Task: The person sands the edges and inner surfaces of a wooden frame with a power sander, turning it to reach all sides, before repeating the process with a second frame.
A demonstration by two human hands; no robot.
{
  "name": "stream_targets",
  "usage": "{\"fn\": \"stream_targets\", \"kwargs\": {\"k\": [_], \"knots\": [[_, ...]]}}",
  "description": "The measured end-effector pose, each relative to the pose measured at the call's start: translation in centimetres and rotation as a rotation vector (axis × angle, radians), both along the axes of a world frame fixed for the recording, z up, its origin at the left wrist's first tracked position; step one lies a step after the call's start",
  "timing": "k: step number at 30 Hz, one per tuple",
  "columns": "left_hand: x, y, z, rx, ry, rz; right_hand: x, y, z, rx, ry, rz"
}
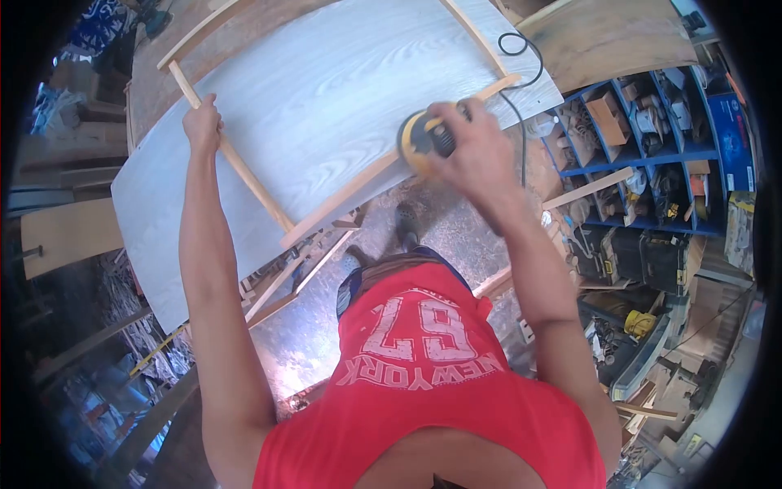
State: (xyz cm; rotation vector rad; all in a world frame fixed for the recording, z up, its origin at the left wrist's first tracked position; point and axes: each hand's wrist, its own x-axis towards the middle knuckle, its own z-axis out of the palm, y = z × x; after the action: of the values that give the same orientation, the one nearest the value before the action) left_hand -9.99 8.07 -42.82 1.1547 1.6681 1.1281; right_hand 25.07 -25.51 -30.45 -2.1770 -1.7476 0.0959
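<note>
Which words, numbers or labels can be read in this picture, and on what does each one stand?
"67": white print on the red sleeveless shirt, upside down in this view.
"NEW YORK": white curved print on the same shirt, beside the number.
No label is readable on the yellow and black round sander under the right hand.
Print on the blue flat box at far right: too blurred to read.
</note>
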Motion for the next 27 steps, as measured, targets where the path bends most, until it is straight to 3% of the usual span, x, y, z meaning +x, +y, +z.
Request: {"fn": "stream_targets", "kwargs": {"k": [6,11,17,21,24,27], "knots": [[-1.1,2.1,-4.5,-0.100,0.129,-0.017,-1.7,1.3,1.2,-0.089,-0.047,0.092],[-1.1,1.9,-4.9,-0.159,0.090,0.011,-4.7,0.7,1.1,-0.101,-0.044,0.119],[-1.8,2.4,-5.5,-0.181,0.121,0.007,3.1,5.5,2.9,-0.302,-0.112,-0.072],[-1.3,1.8,-4.0,-0.220,0.303,-0.009,8.6,9.0,2.5,-0.373,-0.095,-0.158],[-1.5,1.5,-4.6,-0.214,0.380,-0.015,10.8,10.3,1.7,-0.242,-0.120,-0.118],[-1.7,1.8,-4.3,-0.202,0.417,-0.026,11.3,10.8,1.8,-0.264,-0.138,-0.079]]}}
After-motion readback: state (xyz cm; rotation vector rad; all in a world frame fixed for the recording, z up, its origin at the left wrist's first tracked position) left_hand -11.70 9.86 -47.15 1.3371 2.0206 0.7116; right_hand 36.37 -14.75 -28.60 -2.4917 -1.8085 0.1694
